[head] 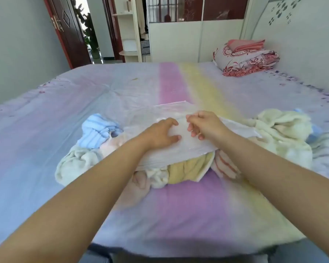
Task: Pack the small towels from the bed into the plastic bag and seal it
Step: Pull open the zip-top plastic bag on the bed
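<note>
A clear plastic bag [171, 147] lies flat across a heap of small towels in the middle of the bed. My left hand [162, 134] rests on the bag with fingers spread. Close beside it, my right hand [201, 124] pinches the bag's film between curled fingers. Under and around the bag lie a blue striped towel [95, 131], a white towel [74, 164], a yellow towel [190, 168], a red-striped towel [225, 164] and a pink one [141, 184]. A second heap of cream towels [285, 133] sits to the right.
The bed [179, 215] has a pastel striped sheet. A folded quilt with a pink towel on top [245, 57] sits at the far right corner by the wall. A wardrobe and an open doorway stand beyond the bed.
</note>
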`<state>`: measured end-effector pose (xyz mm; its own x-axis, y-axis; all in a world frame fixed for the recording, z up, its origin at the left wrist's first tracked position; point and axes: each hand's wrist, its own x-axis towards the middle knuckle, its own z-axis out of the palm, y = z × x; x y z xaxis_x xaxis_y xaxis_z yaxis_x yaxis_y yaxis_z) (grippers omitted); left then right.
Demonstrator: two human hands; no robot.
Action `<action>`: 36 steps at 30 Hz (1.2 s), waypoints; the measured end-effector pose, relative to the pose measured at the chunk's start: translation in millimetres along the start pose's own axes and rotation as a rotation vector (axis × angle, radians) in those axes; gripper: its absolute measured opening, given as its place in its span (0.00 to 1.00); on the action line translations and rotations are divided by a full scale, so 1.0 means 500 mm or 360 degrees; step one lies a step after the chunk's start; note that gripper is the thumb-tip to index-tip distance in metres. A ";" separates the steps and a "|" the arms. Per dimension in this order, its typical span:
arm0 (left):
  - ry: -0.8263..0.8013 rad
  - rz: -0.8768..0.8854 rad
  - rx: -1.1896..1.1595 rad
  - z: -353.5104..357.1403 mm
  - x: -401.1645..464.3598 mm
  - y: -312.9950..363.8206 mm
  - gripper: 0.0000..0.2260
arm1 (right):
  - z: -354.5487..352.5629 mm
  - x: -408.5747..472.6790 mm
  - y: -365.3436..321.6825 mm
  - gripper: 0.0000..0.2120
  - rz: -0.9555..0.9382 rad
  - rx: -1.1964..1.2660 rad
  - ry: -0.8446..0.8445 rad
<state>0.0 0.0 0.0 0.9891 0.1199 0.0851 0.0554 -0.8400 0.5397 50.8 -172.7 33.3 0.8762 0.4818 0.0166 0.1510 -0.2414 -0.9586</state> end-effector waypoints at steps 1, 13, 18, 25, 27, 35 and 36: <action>-0.0062 0.0021 0.0103 0.009 -0.025 0.002 0.26 | 0.002 -0.036 0.016 0.13 0.0014 -0.0084 0.0024; 0.0210 0.0073 0.0450 0.070 -0.175 0.046 0.24 | 0.077 -0.235 0.185 0.10 0.0517 0.0542 0.0207; 0.0170 0.0138 0.0579 0.115 -0.209 0.057 0.20 | 0.088 -0.230 0.193 0.04 0.0421 0.1200 0.0346; 0.0561 0.0394 0.0360 0.139 -0.226 0.077 0.12 | 0.082 -0.238 0.185 0.08 0.0231 0.1026 0.0323; 0.0500 0.0370 0.0386 0.137 -0.235 0.086 0.10 | 0.084 -0.236 0.180 0.09 0.0163 0.0894 0.0354; 0.0141 0.0335 0.0418 0.119 -0.248 0.080 0.12 | 0.111 -0.235 0.196 0.12 -0.0018 0.0511 0.0432; 0.0083 0.0308 0.0409 0.112 -0.249 0.082 0.12 | 0.112 -0.235 0.198 0.12 -0.0039 0.0476 0.0428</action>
<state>-113.1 -78.9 -35.3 0.9768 -0.0335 0.2115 -0.0936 -0.9552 0.2808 -63.1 -205.9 -79.7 0.9685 0.2371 0.0765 0.0684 0.0422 -0.9968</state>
